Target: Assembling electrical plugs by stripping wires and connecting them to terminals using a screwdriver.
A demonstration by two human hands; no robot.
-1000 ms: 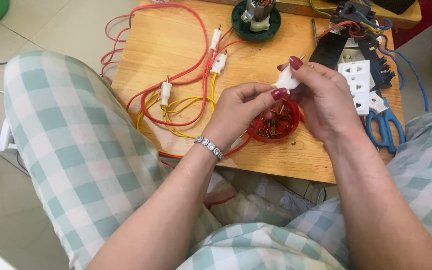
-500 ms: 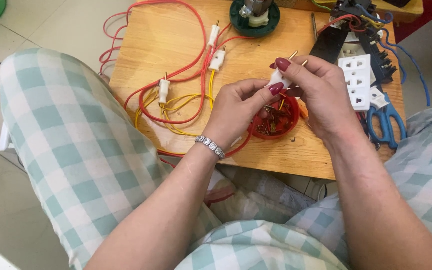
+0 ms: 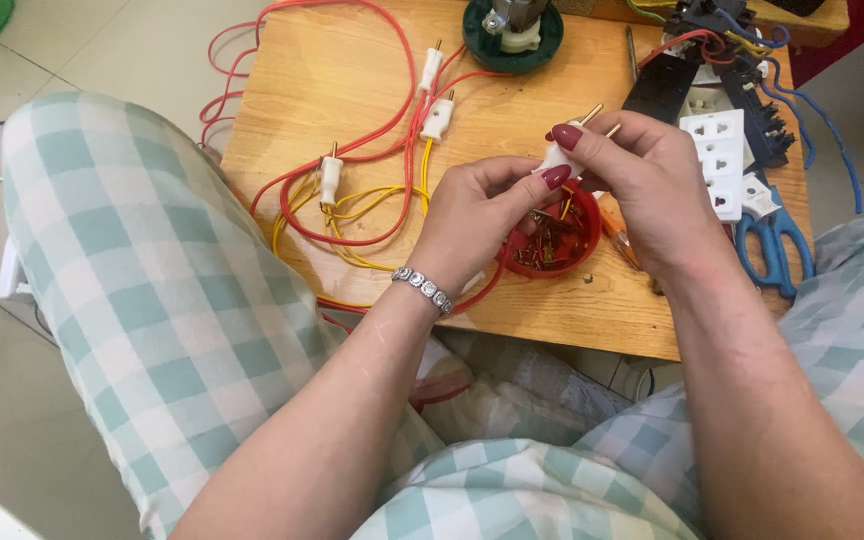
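Worktop point(image 3: 352, 80): a small wooden top lying beyond and beneath both hands, between the person's checked-trousered knees.
Red and yellow wires point(image 3: 352, 200): looped across the worktop to the left of the left hand, ending in three white plugs point(image 3: 330, 180) of the same kind, each with brass pins pointing away from the person.
White socket strip point(image 3: 717, 160): just right of the right hand, its face up, long axis running away from the person.
Blue-handled scissors point(image 3: 772, 245): to the right of the right hand, near the worktop's edge.
Red bowl point(image 3: 552, 240): directly under the two hands; it holds a heap of small brass-coloured metal parts, too small to tell apart.
Left hand point(image 3: 477, 215): curled, thumb and forefinger pinching the lower end of the white plug.
Right hand point(image 3: 652, 190): fingers bent closed, thumb and forefinger pinching the plug's upper part.
White plug point(image 3: 557, 160): held above the red bowl between both hands; small white body, mostly hidden by fingertips.
Plug direction: long axis tilted, two brass pins pointing up and away to the right, past the right forefinger.
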